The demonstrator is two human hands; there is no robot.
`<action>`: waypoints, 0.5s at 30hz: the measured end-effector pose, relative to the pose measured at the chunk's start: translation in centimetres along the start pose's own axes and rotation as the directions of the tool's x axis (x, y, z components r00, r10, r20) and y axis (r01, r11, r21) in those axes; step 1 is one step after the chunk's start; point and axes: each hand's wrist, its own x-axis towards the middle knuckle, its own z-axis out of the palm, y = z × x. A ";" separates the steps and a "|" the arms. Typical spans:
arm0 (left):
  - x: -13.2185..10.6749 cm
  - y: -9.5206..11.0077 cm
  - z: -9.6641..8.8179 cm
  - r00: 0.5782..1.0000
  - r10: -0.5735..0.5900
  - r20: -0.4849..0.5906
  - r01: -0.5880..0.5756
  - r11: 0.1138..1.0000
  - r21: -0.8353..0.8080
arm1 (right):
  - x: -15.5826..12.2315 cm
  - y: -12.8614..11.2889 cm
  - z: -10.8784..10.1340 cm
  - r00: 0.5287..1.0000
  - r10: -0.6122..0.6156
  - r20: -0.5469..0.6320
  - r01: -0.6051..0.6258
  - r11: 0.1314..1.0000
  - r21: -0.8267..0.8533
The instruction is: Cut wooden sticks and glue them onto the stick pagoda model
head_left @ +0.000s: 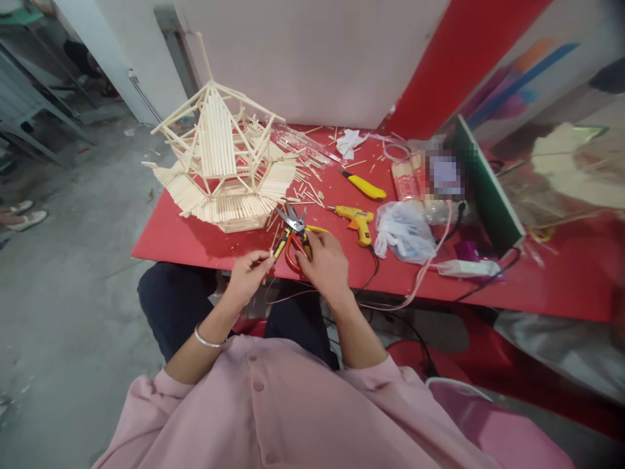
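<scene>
My right hand is closed round the yellow-and-black handles of a pair of snips, whose metal jaws point away from me over the red table. My left hand sits just left of it near the table's front edge, fingers pinched on a thin wooden stick that reaches toward the snips. A silver bangle is on the left wrist. A pagoda-like model built of light wooden sticks stands on the table's left end, just beyond both hands.
A yellow glue gun and a yellow utility knife lie right of the snips. Further right are a plastic bag, a green board, cables and a white power strip. Loose sticks litter the table. Concrete floor is at left.
</scene>
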 end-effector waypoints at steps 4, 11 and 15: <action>0.4 -0.4 0.5 0.999 0.032 -0.041 -0.032 0.999 0.002 | 0.7 0.2 -0.5 0.995 0.046 0.086 -0.044 0.999 -0.023; 1.3 -1.0 1.1 0.989 0.140 -0.053 -0.136 0.988 0.074 | 1.3 1.4 -1.8 0.958 0.150 0.244 -0.193 0.968 0.162; 1.6 -1.5 1.1 0.959 0.282 0.014 -0.274 0.914 0.298 | 0.0 2.9 -3.2 0.912 0.289 0.292 -0.359 0.907 0.222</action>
